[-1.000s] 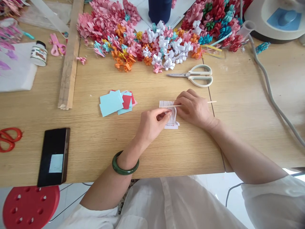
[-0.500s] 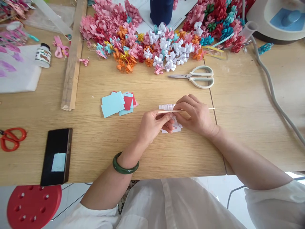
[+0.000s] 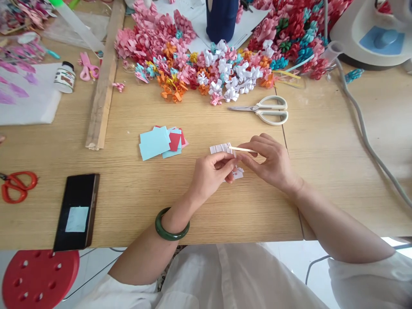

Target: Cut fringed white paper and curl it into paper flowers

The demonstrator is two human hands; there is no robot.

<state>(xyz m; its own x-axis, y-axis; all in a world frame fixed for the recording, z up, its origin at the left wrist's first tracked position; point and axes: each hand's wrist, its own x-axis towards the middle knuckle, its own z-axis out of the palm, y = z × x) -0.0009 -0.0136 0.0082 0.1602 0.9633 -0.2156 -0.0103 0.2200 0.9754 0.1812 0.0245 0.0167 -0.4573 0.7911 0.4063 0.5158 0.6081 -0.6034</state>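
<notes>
A thin pale stick (image 3: pixel 242 149) is held between the fingers of my right hand (image 3: pixel 268 161), its end pointing left. My left hand (image 3: pixel 210 174) is closed in a pinch close beside the right fingertips; whatever lies between its fingers is too small or hidden to name. Under the hands lies a white paper piece (image 3: pixel 221 148) cut into narrow strips, with another printed white scrap (image 3: pixel 238 173) partly covered by the left fingers. To the left, a loose stack of light blue and red paper squares (image 3: pixel 154 143) rests on the table.
Beyond the hands lie white-handled scissors (image 3: pixel 272 109) and a long heap of paper curls (image 3: pixel 225 71). A wooden bar (image 3: pixel 104 86), a phone (image 3: pixel 75 189) and red-handled scissors (image 3: pixel 19 186) are on the left. A grey cable (image 3: pixel 362 120) runs down the right side.
The stick lay across both hands; now only my right hand has it, and its left end has drawn rightward, off the left fingers. The view has shifted slightly.
</notes>
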